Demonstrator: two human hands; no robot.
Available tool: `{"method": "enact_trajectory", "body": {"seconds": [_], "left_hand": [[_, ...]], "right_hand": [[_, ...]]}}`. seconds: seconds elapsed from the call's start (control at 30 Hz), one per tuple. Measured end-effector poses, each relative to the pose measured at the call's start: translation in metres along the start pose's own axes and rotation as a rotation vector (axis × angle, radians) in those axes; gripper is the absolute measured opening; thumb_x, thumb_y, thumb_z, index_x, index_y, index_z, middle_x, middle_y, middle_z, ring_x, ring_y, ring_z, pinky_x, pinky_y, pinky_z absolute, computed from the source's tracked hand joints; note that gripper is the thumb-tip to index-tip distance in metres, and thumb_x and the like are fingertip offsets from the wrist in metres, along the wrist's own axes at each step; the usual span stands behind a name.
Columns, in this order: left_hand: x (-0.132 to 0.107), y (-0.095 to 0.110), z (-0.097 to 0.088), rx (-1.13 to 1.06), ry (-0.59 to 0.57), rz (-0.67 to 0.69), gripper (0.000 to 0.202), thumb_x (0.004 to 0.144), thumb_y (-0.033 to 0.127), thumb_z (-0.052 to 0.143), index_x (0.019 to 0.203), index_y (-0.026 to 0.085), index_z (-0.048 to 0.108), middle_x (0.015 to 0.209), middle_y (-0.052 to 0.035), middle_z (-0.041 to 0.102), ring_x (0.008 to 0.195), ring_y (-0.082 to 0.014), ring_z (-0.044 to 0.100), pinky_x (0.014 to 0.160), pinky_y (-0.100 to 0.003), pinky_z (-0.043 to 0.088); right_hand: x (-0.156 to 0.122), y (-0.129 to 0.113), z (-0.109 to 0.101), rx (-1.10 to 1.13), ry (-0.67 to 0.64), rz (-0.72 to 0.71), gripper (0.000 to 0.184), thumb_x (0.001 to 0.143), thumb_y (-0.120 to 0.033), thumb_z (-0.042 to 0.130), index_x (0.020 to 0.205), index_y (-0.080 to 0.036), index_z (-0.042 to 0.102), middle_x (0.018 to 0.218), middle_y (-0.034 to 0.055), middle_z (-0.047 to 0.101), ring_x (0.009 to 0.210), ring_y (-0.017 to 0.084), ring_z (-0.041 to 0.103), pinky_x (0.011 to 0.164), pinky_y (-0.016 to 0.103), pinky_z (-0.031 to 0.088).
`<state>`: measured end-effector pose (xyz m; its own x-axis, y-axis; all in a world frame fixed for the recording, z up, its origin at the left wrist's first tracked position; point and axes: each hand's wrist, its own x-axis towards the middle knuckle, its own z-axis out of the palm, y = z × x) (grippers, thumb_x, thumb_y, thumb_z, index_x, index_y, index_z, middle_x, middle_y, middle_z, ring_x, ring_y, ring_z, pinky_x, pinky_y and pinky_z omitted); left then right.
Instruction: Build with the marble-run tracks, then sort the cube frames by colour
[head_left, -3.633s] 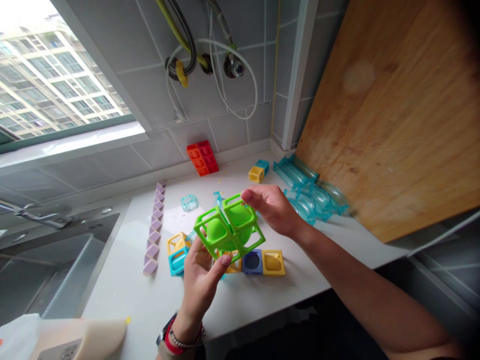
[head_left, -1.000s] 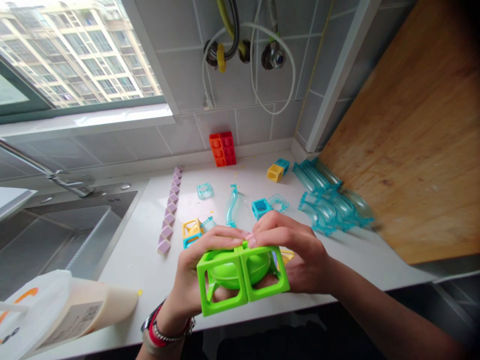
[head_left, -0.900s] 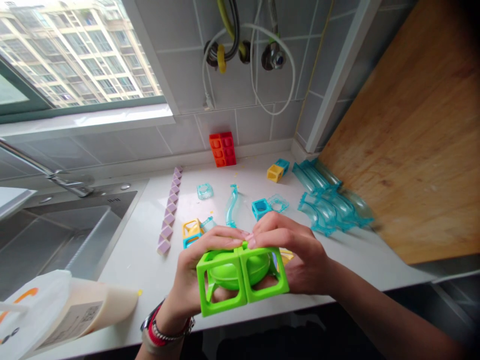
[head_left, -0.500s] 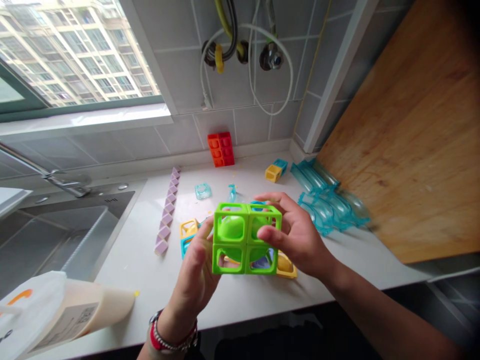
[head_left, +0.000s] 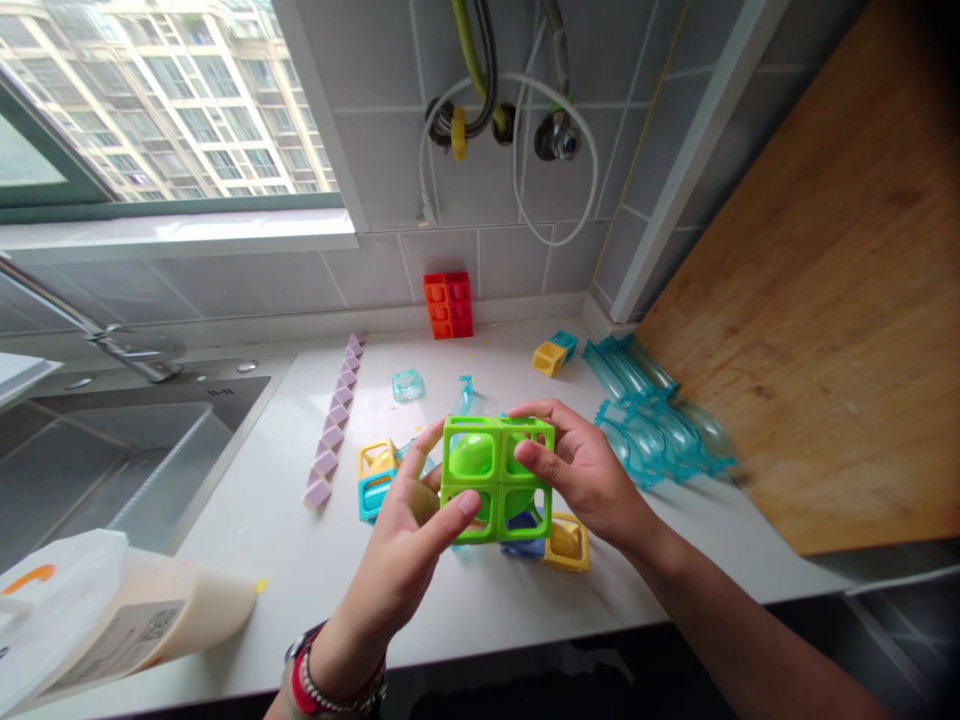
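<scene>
Both hands hold a bright green open-frame block (head_left: 496, 478) with a green bowl inside, just above the white counter (head_left: 262, 540). My left hand (head_left: 409, 535) grips its left and lower side, thumb across the front. On the right side my right hand (head_left: 585, 470) has fingers over the top and a thumb on the front face. Beneath the block lie a blue cube (head_left: 525, 545) and a yellow cube (head_left: 568, 542). A yellow and teal cube pair (head_left: 373, 478) stands to the left.
A row of purple blocks (head_left: 332, 425) runs toward the tiled wall. Red-orange blocks (head_left: 448, 306) lean on the wall. Clear teal track pieces (head_left: 652, 420) lie by a wooden board (head_left: 810, 300). A sink (head_left: 112, 470) is at left, a pale container (head_left: 112, 620) front left.
The green block was turned in both hands from lying low near the counter edge to upright, then moved forward and lowered over the blue and yellow cubes.
</scene>
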<state>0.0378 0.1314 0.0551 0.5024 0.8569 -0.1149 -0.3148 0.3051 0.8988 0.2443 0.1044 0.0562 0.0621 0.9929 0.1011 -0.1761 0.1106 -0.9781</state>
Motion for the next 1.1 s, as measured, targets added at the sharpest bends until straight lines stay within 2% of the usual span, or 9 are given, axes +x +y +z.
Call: {"method": "enact_trajectory", "body": {"seconds": [0.13, 0.43, 0.6, 0.7, 0.8, 0.93, 1.0, 1.03, 1.1], "left_hand": [[-0.001, 0.0, 0.003, 0.119, 0.057, 0.083, 0.078, 0.083, 0.027, 0.089, 0.146, 0.026, 0.043, 0.121, -0.0093, 0.075, 0.1, -0.0255, 0.078, 0.076, -0.029, 0.065], [-0.016, 0.0, 0.006, 0.222, 0.044, 0.319, 0.071, 0.079, 0.02, 0.089, 0.135, 0.028, 0.046, 0.113, -0.0063, 0.076, 0.092, -0.0214, 0.079, 0.08, -0.026, 0.064], [-0.015, -0.003, 0.007, 0.095, 0.063, 0.401, 0.065, 0.085, 0.025, 0.086, 0.135, 0.03, 0.045, 0.119, -0.0062, 0.074, 0.099, -0.0221, 0.078, 0.084, -0.028, 0.064], [-0.014, -0.001, 0.006, 0.027, -0.051, 0.386, 0.066, 0.088, 0.029, 0.083, 0.14, 0.032, 0.043, 0.13, -0.009, 0.07, 0.108, -0.0247, 0.077, 0.089, -0.032, 0.063], [-0.015, 0.0, 0.004, 0.12, -0.092, 0.443, 0.066, 0.093, 0.031, 0.078, 0.147, 0.032, 0.041, 0.144, -0.0133, 0.062, 0.126, -0.03, 0.068, 0.105, -0.042, 0.057], [-0.018, -0.002, 0.003, 0.362, 0.132, 0.527, 0.068, 0.096, 0.031, 0.071, 0.155, 0.031, 0.038, 0.161, -0.0153, 0.046, 0.149, -0.0359, 0.046, 0.118, -0.057, 0.042], [-0.02, 0.0, 0.003, 0.431, 0.159, 0.555, 0.059, 0.097, 0.031, 0.068, 0.151, 0.028, 0.045, 0.156, -0.015, 0.052, 0.144, -0.0352, 0.051, 0.116, -0.056, 0.044], [-0.02, 0.001, 0.003, 0.451, 0.128, 0.567, 0.051, 0.098, 0.031, 0.066, 0.146, 0.027, 0.051, 0.149, -0.0143, 0.059, 0.138, -0.0336, 0.057, 0.114, -0.053, 0.047], [-0.022, 0.004, 0.004, 0.474, 0.016, 0.574, 0.032, 0.099, 0.03, 0.062, 0.13, 0.025, 0.062, 0.128, -0.0112, 0.072, 0.119, -0.0286, 0.069, 0.103, -0.043, 0.055]], "right_hand": [[-0.004, 0.006, 0.0, -0.164, -0.038, -0.083, 0.045, 0.086, -0.038, 0.085, 0.124, -0.024, 0.065, 0.108, 0.004, 0.071, 0.093, 0.018, 0.071, 0.081, 0.028, 0.06], [-0.015, 0.001, -0.002, -0.424, -0.038, -0.324, 0.054, 0.085, -0.043, 0.084, 0.132, -0.028, 0.061, 0.115, 0.0069, 0.072, 0.098, 0.023, 0.071, 0.089, 0.035, 0.058], [-0.013, -0.005, -0.008, -0.421, -0.137, -0.175, 0.086, 0.082, -0.049, 0.086, 0.155, -0.028, 0.043, 0.14, 0.0133, 0.063, 0.124, 0.03, 0.066, 0.105, 0.043, 0.055], [-0.006, -0.018, -0.012, -0.382, -0.191, -0.078, 0.084, 0.08, -0.043, 0.09, 0.15, -0.028, 0.046, 0.138, 0.012, 0.065, 0.123, 0.028, 0.068, 0.104, 0.04, 0.056], [0.018, -0.039, -0.022, -0.344, -0.243, -0.016, 0.078, 0.069, -0.039, 0.097, 0.135, -0.026, 0.056, 0.125, 0.0081, 0.071, 0.109, 0.024, 0.073, 0.093, 0.034, 0.06], [0.083, -0.061, -0.052, -0.438, -0.094, -0.012, 0.072, 0.065, -0.036, 0.098, 0.125, -0.025, 0.058, 0.118, 0.0058, 0.073, 0.105, 0.022, 0.072, 0.094, 0.033, 0.059], [0.122, -0.059, -0.07, -0.528, 0.05, 0.019, 0.072, 0.06, -0.041, 0.099, 0.117, -0.024, 0.059, 0.112, 0.0054, 0.074, 0.101, 0.024, 0.073, 0.092, 0.036, 0.06], [0.142, -0.055, -0.078, -0.571, 0.149, 0.036, 0.072, 0.055, -0.044, 0.1, 0.111, -0.024, 0.058, 0.107, 0.0043, 0.074, 0.096, 0.024, 0.073, 0.088, 0.036, 0.061], [0.178, -0.039, -0.091, -0.614, 0.216, 0.041, 0.073, 0.052, -0.045, 0.099, 0.106, -0.023, 0.055, 0.104, 0.005, 0.074, 0.094, 0.025, 0.073, 0.084, 0.037, 0.062]]}}
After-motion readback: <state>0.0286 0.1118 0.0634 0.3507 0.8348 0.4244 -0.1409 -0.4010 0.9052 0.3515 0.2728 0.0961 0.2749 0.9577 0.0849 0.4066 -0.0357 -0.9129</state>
